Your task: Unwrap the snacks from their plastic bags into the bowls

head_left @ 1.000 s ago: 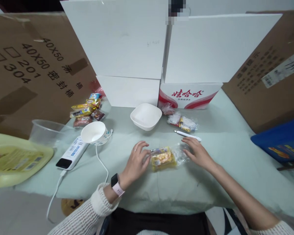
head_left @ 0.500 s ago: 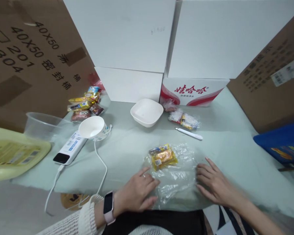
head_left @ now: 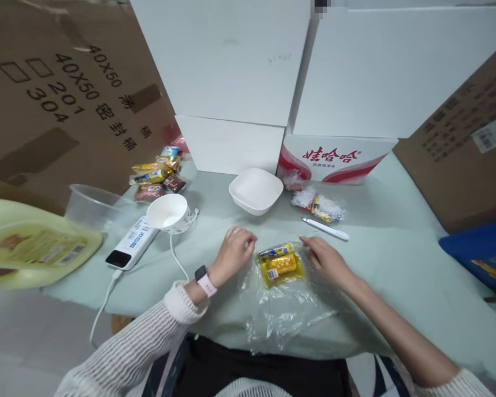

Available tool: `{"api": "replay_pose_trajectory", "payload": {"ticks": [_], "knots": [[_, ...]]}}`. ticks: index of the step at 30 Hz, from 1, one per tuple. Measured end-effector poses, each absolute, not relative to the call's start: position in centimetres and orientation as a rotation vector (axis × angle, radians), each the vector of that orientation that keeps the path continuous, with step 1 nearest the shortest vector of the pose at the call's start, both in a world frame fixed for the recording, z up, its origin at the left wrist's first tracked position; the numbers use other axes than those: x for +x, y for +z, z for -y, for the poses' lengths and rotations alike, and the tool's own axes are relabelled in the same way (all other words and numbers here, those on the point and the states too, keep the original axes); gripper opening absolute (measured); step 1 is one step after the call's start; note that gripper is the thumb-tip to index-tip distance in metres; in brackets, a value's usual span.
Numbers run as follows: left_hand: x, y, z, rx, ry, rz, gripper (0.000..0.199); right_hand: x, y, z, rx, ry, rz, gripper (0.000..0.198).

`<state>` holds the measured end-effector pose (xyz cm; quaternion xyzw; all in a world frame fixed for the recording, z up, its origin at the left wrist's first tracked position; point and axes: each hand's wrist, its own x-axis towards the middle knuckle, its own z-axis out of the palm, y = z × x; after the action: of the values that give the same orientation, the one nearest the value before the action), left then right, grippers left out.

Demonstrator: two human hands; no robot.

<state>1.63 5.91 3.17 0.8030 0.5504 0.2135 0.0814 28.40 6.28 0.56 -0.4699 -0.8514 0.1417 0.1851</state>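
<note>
A clear plastic bag [head_left: 287, 311] is spread on the table near its front edge. On the far part of its film lie a yellow snack packet [head_left: 284, 266] and a slim blue-and-yellow one [head_left: 274, 252]. My left hand [head_left: 236, 248], with a watch on the wrist, has its fingers pinched together at the bag's far left corner. Opposite it, my right hand [head_left: 321, 257] is closed at the far right corner, thumb and fingers together. The film between the fingertips is thin and hard to see. Beyond the hands sits a white bowl [head_left: 256, 191].
A white craft knife [head_left: 325, 228] and crumpled wrapped packets [head_left: 317, 204] lie right of the bowl. Leftward are a paper cup [head_left: 169, 214], a white power bank [head_left: 133, 242], a clear tub [head_left: 93, 209], a yellow jug [head_left: 41, 242] and piled snacks [head_left: 159, 175]. Boxes [head_left: 231, 144] stand behind.
Both hands have moved forward from the bag's near sides to its far corners, and their spread fingers have closed. The snack packets have turned slightly on the film. The view has shifted a little left.
</note>
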Motion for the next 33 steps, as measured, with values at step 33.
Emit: {"api": "replay_pose_trajectory", "payload": {"ticks": [33], "knots": [[-3.3,2.4,0.3,2.757,0.28,-1.1,0.038,19.3,9.3,-17.5,-1.177,0.409,2.316,0.054]]}}
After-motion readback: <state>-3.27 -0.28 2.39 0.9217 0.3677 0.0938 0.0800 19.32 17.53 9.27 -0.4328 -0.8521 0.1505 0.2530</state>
